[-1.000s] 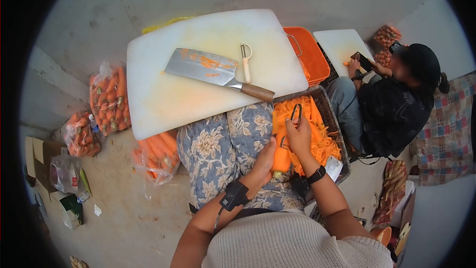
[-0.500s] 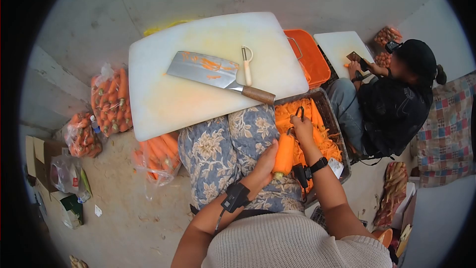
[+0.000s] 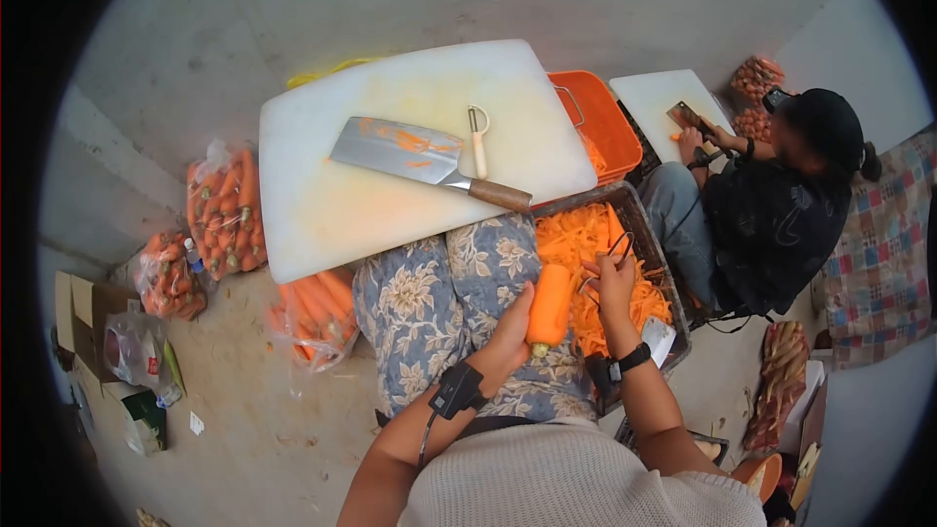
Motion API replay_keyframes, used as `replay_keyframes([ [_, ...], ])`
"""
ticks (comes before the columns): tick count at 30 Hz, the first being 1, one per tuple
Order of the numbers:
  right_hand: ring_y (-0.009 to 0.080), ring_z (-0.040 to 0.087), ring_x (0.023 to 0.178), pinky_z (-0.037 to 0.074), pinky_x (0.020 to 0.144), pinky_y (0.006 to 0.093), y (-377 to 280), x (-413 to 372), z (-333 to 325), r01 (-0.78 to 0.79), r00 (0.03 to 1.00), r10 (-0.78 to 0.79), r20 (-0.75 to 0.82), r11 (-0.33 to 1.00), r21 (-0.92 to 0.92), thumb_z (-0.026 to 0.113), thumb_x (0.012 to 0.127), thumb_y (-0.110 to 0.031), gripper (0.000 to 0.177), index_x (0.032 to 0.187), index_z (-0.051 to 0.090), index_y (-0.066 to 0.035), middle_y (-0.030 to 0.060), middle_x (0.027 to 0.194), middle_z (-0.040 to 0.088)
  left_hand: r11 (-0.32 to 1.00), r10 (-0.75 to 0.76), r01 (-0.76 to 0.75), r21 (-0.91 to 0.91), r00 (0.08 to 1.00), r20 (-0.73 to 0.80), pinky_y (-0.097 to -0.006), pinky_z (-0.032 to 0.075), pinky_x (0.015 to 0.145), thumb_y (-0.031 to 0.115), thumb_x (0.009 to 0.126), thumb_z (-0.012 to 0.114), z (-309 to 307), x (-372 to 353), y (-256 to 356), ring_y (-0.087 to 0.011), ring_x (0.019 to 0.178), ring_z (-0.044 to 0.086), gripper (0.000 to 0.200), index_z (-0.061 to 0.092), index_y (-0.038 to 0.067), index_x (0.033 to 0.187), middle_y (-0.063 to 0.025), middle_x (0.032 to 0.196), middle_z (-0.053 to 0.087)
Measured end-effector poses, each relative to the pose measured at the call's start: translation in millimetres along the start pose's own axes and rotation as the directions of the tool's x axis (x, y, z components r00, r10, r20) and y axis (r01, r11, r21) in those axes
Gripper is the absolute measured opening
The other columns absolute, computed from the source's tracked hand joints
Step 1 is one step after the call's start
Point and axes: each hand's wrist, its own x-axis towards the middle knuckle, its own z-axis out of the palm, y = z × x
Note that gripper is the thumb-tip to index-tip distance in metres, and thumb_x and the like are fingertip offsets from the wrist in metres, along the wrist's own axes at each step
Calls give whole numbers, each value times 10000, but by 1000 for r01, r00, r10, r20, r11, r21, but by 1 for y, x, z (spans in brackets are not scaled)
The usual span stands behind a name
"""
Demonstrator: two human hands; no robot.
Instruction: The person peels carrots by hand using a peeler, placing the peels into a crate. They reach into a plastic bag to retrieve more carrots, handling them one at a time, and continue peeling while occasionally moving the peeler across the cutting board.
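Observation:
My left hand point(image 3: 511, 328) is wrapped around a thick orange carrot point(image 3: 550, 306), held above my lap with its stem end toward me. The carrot's surface looks smooth and peeled. My right hand point(image 3: 614, 290) is closed on a peeler point(image 3: 626, 245); its dark looped frame pokes out past the fingers, and the rest is mostly hidden. The peeler is just right of the carrot, apart from it. Beneath the right hand, a dark crate point(image 3: 672, 283) holds a heap of orange peelings point(image 3: 566, 234).
A white cutting board point(image 3: 322, 185) carries a cleaver point(image 3: 400, 148) and a second peeler point(image 3: 478, 146). Behind the crate stands an orange bin point(image 3: 625, 141). Bagged carrots point(image 3: 226, 210) sit at left. Another person point(image 3: 771, 205) works with a knife at a smaller board point(image 3: 664, 93) on the right.
My right hand has moved slightly away from the carrot, and the peeler with it. The carrot has turned a little more upright in my left hand. The view has shifted slightly.

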Motion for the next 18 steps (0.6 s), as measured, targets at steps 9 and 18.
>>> replay_keyframes([
  [9, 313, 522, 908, 406, 799, 376, -42, -75, 36, 658, 751, -472, 463, 595, -461, 604, 794, -170, 262, 884, 427, 0, 157, 946, 499, 997, 38, -31, 71, 994, -99, -327, 479, 826, 461, 949, 251, 7, -2, 0, -177, 1016, 554, 501, 418, 80, 1228, -82, 1132, 535],
  [18, 259, 512, 748, 408, 677, 352, -18, -48, 38, 361, 919, -222, 327, 808, -466, 602, 794, -195, 248, 820, 455, 3, 137, 775, 507, 997, 62, -59, 59, 997, -51, -324, 483, 795, 410, 962, 261, 9, 2, 3, -175, 973, 560, 464, 395, 61, 1238, -81, 1125, 522],
])
